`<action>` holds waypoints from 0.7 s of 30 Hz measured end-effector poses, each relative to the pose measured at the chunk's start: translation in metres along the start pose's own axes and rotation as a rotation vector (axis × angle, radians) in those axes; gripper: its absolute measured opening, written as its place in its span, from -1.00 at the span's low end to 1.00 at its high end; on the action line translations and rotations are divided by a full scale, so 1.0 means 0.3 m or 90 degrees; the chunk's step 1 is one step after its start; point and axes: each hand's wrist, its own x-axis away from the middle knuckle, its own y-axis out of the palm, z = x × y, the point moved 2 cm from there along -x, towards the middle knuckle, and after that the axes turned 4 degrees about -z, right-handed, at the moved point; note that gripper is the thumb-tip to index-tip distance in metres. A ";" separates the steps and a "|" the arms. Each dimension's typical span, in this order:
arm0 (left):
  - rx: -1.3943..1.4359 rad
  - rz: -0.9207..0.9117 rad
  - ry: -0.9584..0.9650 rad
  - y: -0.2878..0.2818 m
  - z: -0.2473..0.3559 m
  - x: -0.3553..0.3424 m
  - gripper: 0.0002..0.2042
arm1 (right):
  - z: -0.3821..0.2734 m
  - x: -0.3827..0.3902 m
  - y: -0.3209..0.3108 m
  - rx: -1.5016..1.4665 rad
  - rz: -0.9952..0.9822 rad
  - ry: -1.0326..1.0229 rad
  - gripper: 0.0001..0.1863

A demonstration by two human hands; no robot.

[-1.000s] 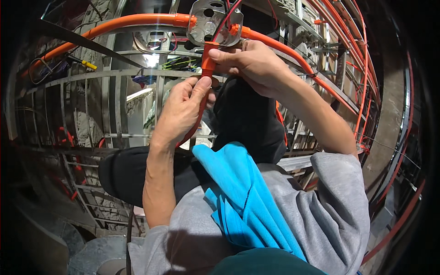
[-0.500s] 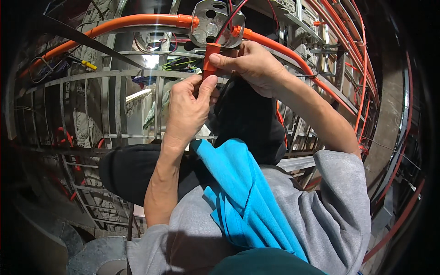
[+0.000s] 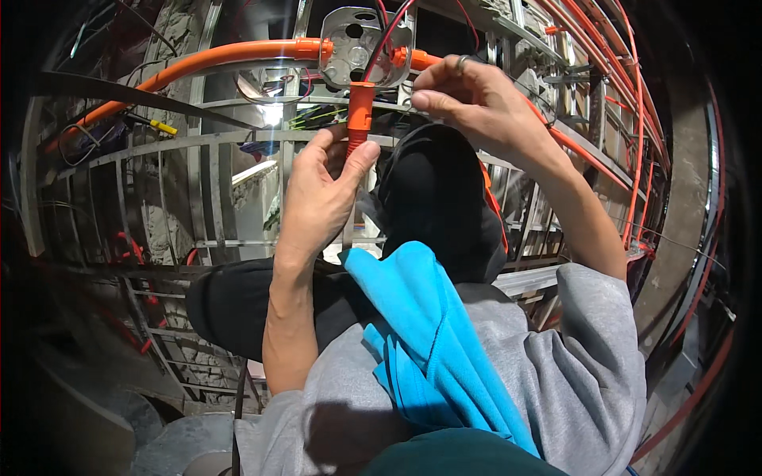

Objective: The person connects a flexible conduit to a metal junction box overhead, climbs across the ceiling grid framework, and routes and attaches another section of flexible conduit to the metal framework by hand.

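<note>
My left hand (image 3: pixel 321 186) has thumb and fingers closed round an orange corrugated conduit (image 3: pixel 356 141). It stands upright, with an orange conduit connector (image 3: pixel 361 107) at its upper end. Red and black wires (image 3: pixel 386 41) run down into that connector's mouth from a round-cornered metal junction box (image 3: pixel 355 54) just above. To the right of the connector and apart from it, my right hand (image 3: pixel 468 99) hovers below the box's right-hand fitting (image 3: pixel 402 57). Its thumb and forefinger are apart and I see nothing gripped between them.
Orange conduits enter the box from the left (image 3: pixel 226 54) and right (image 3: pixel 567 143). Metal framing (image 3: pixel 194 190) spans the area ahead and below. More orange pipes (image 3: pixel 615 79) run along the right. A blue cloth (image 3: pixel 429 317) hangs over my grey shirt, near my black-clad knee (image 3: pixel 429 190).
My right hand has let go of the orange connector and moved right, its fingers opening. My left hand keeps its hold on the conduit below. The view has shifted slightly.
</note>
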 end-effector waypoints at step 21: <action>0.076 0.046 0.004 0.008 0.009 -0.032 -0.56 | -0.052 -0.111 0.083 0.128 -0.046 -0.171 -0.62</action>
